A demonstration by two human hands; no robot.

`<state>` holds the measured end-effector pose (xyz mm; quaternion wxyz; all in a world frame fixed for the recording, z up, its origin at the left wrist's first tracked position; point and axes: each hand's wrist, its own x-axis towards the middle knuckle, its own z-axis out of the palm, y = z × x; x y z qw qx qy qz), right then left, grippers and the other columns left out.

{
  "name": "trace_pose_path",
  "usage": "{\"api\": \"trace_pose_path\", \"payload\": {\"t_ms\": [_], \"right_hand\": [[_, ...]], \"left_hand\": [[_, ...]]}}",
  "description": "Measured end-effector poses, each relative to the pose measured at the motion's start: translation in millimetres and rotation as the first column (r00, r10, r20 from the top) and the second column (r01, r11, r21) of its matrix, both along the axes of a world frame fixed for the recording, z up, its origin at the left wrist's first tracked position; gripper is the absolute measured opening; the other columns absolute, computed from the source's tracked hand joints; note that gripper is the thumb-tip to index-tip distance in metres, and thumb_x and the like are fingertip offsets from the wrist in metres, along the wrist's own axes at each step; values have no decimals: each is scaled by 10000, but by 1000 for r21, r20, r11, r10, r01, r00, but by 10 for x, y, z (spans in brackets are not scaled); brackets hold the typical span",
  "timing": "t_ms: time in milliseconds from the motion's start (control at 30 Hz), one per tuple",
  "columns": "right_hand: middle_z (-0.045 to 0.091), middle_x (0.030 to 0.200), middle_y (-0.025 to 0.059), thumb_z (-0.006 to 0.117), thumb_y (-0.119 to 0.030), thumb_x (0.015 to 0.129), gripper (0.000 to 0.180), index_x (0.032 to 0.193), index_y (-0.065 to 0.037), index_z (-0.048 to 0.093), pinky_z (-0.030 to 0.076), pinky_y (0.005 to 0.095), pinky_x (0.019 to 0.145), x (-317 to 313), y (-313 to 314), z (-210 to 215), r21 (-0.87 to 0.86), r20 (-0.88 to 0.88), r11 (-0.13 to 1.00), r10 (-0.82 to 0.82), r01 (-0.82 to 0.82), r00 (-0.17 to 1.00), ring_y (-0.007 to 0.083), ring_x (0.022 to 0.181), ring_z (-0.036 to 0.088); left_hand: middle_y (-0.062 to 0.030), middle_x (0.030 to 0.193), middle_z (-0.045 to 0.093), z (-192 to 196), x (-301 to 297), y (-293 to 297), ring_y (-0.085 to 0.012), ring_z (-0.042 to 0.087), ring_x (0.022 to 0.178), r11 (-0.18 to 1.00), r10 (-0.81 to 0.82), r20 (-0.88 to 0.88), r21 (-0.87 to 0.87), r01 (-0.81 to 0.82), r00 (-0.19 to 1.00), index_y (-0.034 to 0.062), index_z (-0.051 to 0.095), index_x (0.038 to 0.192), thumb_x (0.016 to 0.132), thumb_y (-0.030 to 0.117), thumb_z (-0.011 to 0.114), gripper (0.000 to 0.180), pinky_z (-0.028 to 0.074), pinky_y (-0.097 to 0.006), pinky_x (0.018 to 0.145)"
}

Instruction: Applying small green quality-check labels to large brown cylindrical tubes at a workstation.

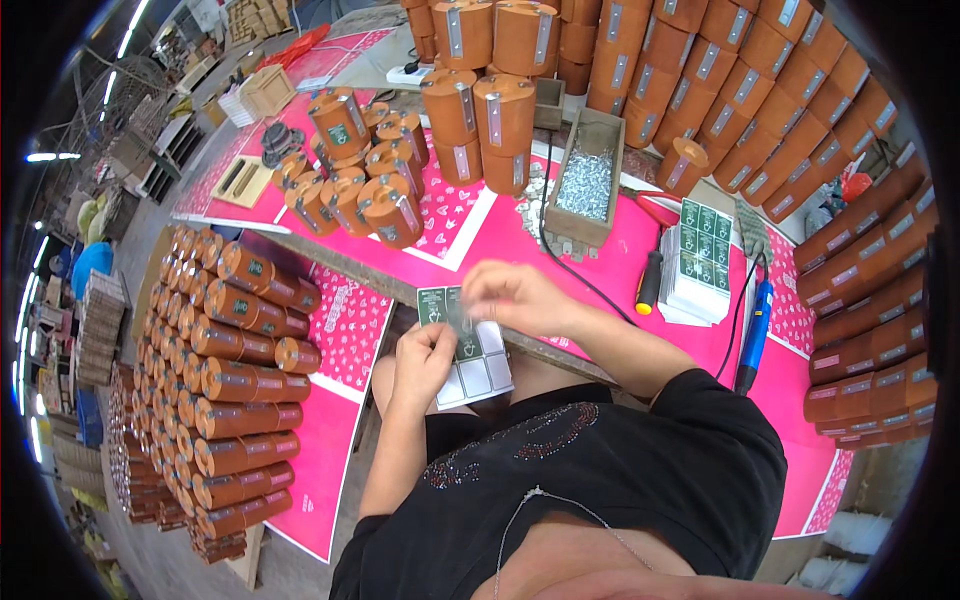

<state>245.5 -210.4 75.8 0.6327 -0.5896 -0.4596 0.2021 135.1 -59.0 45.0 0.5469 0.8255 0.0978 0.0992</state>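
Black shirt [640, 470], then label sheet [474, 377]; wooden box [579, 232] holds silvery hardware [587, 185].

Print on the sticker sheet [468, 346] and label stack [697, 262] cannot be read.

Wears blk short-slv top [640, 475] w/ shiny studs [568, 432], slvr necklace [537, 491].
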Motion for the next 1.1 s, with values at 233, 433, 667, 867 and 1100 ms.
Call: {"api": "trace_pose_path", "payload": {"t_ms": [233, 433, 667, 867, 1100], "right_hand": [[496, 1096, 48, 614, -110, 755, 99, 827, -57, 571, 413, 266, 804, 1384, -226, 774, 228, 294, 793, -609, 564, 737, 143, 984, 483], [493, 1135, 67, 676, -209, 719, 246, 868, -23, 613, 406, 255, 795, 2611, -266, 1295, 149, 131, 760, -649, 633, 749, 151, 923, 515], [422, 1221, 62, 701, -277, 638, 129, 763, -255, 680, 176, 435, 973, 2433, 226, 1071, 470, 786, 500, -613, 728, -87, 300, 1156, 272], [515, 1030, 74, 705, -266, 640, 155, 781, -210, 673, 175, 498, 975, 2368, 275, 1502, -82, 923, 286, -340, 955, 181, 293, 1089, 351], [619, 859, 5, 665, -368, 649, 196, 807, -251, 676, 206, 509, 934, 2594, 289, 1565, -166, 960, 273, -174, 948, 219, 287, 1057, 393]], "left_hand": [[-114, 753, 607, -14, -37, 79, -153, 563, 728, 990, -30, -102, -141, 16, 994, -11, 643, 794, 775, 116, 575, 145, 423, -256, 659], [-99, 820, 611, -120, -42, 168, -140, 562, 776, 979, 19, -41, -205, -27, 999, 2, 639, 859, 764, 94, 591, 140, 424, -242, 693], [-90, 829, 610, -241, -107, 239, -133, 563, 775, 971, 141, -114, -177, -160, 983, 44, 649, 874, 765, 138, 605, 151, 422, -226, 687], [-81, 791, 633, -300, -170, 248, -103, 583, 708, 973, 156, -110, -155, -172, 982, 59, 662, 846, 745, 162, 621, 150, 434, -210, 627], [-84, 770, 632, -261, -199, 272, -116, 583, 712, 974, 185, -104, -113, -196, 977, 38, 649, 856, 765, 188, 605, 181, 430, -222, 630]]}}
